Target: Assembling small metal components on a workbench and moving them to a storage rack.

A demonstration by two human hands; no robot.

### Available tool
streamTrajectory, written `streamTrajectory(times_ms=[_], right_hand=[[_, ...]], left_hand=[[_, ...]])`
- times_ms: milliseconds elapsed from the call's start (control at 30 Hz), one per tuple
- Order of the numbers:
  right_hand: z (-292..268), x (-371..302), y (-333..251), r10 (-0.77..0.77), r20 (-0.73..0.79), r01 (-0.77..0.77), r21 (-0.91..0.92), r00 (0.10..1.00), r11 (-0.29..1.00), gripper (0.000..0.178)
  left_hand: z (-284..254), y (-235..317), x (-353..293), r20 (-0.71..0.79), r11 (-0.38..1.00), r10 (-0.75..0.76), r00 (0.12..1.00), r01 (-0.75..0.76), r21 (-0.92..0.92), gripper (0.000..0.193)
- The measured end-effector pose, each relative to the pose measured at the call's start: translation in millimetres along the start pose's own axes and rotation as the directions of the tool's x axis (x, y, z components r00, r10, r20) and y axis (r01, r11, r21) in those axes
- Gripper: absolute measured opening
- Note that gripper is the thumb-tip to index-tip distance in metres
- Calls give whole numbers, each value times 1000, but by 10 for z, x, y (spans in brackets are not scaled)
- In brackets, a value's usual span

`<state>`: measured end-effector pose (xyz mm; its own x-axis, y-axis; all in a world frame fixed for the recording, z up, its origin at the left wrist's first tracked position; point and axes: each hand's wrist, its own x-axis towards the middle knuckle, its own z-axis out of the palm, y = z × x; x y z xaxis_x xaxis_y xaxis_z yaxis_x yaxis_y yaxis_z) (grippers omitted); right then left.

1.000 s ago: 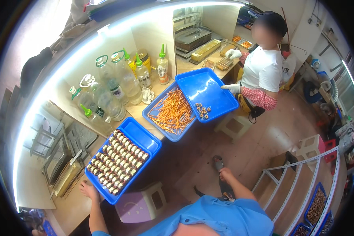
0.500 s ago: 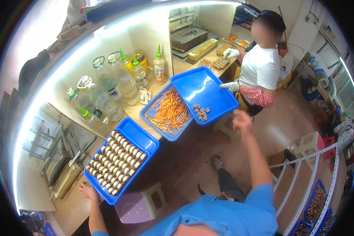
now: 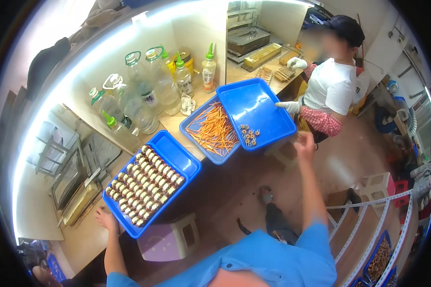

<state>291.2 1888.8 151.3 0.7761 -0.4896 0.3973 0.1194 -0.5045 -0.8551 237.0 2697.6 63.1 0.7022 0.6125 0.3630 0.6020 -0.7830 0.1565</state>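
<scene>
My left hand (image 3: pixel 107 220) lies on the bench edge, fingers apart, against the lower left corner of a blue tray (image 3: pixel 187 166). Rows of small cream-and-dark cylindrical pieces (image 3: pixel 146 184) fill most of that tray. At the right, my right hand (image 3: pixel 305 142) is raised with loosely bent fingers, close to the lower right corner of another blue tray (image 3: pixel 249 105); no object shows in it. A few small copper-coloured rings (image 3: pixel 249 136) sit in this tray, which overlaps a third blue tray (image 3: pixel 190 125) of thin orange-brown sticks (image 3: pixel 213 126).
A co-worker's gloved hand (image 3: pixel 288 106) grips the upper tray's right edge. Several large clear bottles (image 3: pixel 141 93) and green-tipped squeeze bottles (image 3: pixel 209 71) stand along the bench's back. A purple-and-white stool (image 3: pixel 165 239) is below the bench. Shelving (image 3: pixel 383 210) curves along the right.
My right hand has moved up toward the upper tray's corner, its fingers more bent. The left hand stays beside its tray. The whole view has shifted slightly.
</scene>
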Motion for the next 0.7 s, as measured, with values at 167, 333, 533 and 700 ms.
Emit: streamTrajectory(times_ms=[167,333,533,700], right_hand=[[-13,-187,391,638,135,-613,482,758,626,47],[181,181,632,545,251,-583,541,800,606,44],[435,514,526,587,389,-702,454,710,548,35],[285,739,712,542,510,-730,309,668,610,23]], left_hand=[[-75,-33,-26,26,999,-35,999,36,-30,41],[-85,57,-61,5,1000,-28,1000,28,12,45],[-165,36,-75,22,998,-69,997,69,-10,45],[-92,50,-54,21,998,-55,998,55,17,45]])
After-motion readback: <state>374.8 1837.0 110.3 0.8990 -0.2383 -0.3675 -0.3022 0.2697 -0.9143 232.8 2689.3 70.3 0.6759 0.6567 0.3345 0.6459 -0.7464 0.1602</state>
